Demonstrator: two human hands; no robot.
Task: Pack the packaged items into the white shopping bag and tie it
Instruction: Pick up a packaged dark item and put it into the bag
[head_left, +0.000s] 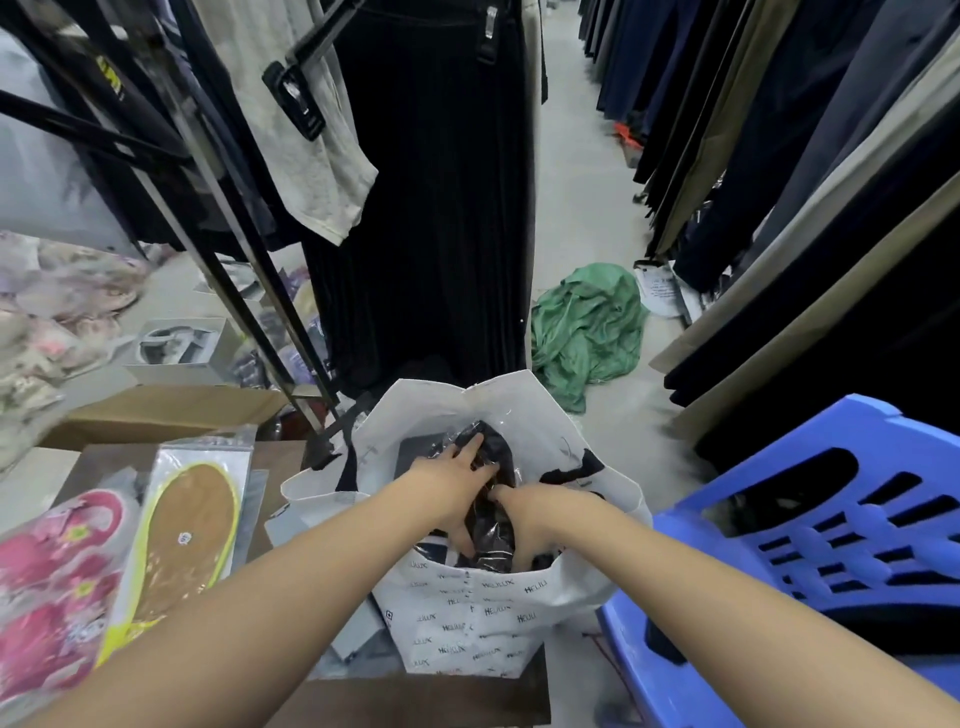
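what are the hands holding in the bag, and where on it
Both hands, left and right, press on a dark plastic-wrapped packet inside the white bag, the left on its upper part, the right on its right side. A closed grip cannot be confirmed.

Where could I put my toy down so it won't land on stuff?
Bare floor runs between the black skirt and the hanging trousers, beyond the green cloth. Left, insole packs crowd the table; both hands fill the white bag.
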